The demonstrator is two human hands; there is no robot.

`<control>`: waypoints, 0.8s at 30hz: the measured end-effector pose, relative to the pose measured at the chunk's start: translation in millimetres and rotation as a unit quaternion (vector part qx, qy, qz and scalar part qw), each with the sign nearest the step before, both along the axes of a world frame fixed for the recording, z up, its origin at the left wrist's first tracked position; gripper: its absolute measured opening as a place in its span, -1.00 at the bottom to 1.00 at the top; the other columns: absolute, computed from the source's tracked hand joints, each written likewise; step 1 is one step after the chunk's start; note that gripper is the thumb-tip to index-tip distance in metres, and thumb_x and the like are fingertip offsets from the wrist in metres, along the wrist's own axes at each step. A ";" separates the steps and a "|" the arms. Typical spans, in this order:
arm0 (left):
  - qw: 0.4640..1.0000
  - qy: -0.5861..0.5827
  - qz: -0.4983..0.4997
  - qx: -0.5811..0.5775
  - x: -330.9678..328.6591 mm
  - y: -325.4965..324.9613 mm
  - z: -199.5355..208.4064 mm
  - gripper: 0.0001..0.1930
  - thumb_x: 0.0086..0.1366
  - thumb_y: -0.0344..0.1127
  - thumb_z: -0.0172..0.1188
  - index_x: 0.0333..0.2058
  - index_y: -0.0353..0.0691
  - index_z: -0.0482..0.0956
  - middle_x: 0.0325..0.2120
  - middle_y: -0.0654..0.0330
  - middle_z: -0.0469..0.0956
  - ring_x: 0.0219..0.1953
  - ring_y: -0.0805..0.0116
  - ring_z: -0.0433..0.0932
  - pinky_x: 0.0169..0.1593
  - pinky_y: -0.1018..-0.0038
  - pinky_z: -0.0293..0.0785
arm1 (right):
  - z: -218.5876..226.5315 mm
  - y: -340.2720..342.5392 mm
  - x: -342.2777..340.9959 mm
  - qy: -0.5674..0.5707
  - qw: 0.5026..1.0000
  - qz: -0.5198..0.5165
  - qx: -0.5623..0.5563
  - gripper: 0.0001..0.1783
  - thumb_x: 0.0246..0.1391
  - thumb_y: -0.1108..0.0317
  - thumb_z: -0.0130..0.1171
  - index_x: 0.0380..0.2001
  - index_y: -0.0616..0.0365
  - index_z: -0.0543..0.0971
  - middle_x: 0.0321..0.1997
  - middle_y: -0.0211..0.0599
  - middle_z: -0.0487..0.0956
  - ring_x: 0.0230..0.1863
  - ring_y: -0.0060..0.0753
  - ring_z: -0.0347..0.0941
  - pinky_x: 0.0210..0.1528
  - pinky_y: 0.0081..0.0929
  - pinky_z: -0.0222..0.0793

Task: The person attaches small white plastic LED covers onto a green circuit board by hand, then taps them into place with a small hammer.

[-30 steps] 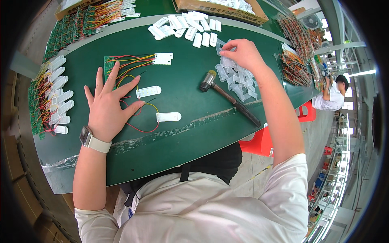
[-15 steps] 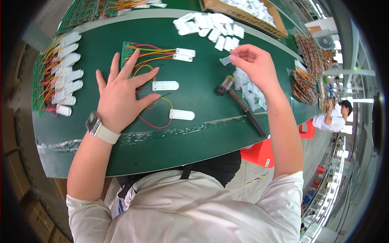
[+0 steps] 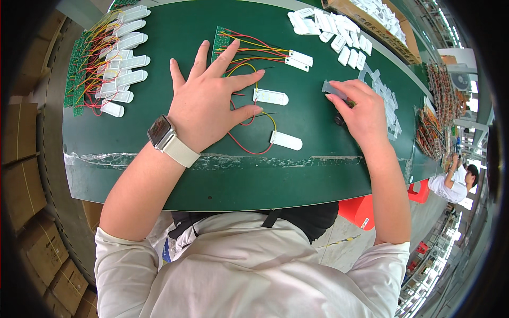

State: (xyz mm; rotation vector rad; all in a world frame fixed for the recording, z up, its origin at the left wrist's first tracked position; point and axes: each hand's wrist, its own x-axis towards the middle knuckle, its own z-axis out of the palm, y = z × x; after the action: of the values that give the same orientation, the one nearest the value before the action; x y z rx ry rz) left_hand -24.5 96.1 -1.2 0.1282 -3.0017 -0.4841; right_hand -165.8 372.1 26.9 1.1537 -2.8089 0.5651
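Wired LED assembly (image 3: 271,97) is lying on the green worktable (image 3: 265,185), partly beneath the left hand (image 3: 204,103). Nearest the front edge, its plain-faced white module (image 3: 287,140) is lying at the end of a loose loop of red wire (image 3: 256,153); anything catching that loop could drag the module and strain its joint. The left hand is spreading open, palm down over the leads, clasping nothing visible; whether the palm is pressing on them cannot be told. Sideways pressure there could pull a lead from its pad.

To the right, a dark tool head (image 3: 339,120) is showing beneath the right hand (image 3: 366,108), mostly hidden; a dropping wrist could knock it. That hand is pinching a translucent plastic piece (image 3: 333,86) between thumb and fingers, well apart from the modules. A slack or off-centre pinch could let it slip or turn askew.

Farther out, two white plates (image 3: 300,59) are trailing wires from the green circuit board (image 3: 220,43) at the left fingertips; shifting the board could tangle these. Beyond, loose translucent pieces (image 3: 391,103) are overlapping, and white oblong covers (image 3: 331,29) are lying piled beside a carton (image 3: 395,45); a careless reach could scatter either heap.
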 end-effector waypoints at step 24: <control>1.000 0.027 0.002 0.014 1.5 -0.2 -4.2 -0.34 0.07 0.11 0.56 0.21 0.46 0.66 0.54 0.29 0.18 0.57 -0.23 0.03 0.39 -0.63 -0.17 | -22.6 -76.7 45.6 -0.094 0.989 0.047 -0.101 -0.69 -0.07 0.29 0.59 -0.17 -0.06 0.82 -0.12 -0.51 0.62 -0.03 -0.32 0.47 -0.03 -0.36 0.50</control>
State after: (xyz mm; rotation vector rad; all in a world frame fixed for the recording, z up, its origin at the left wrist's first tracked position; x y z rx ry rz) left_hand -22.9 95.9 -5.3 0.1213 -2.9415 -0.5221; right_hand -120.1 295.4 4.3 1.2567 -2.7735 0.9912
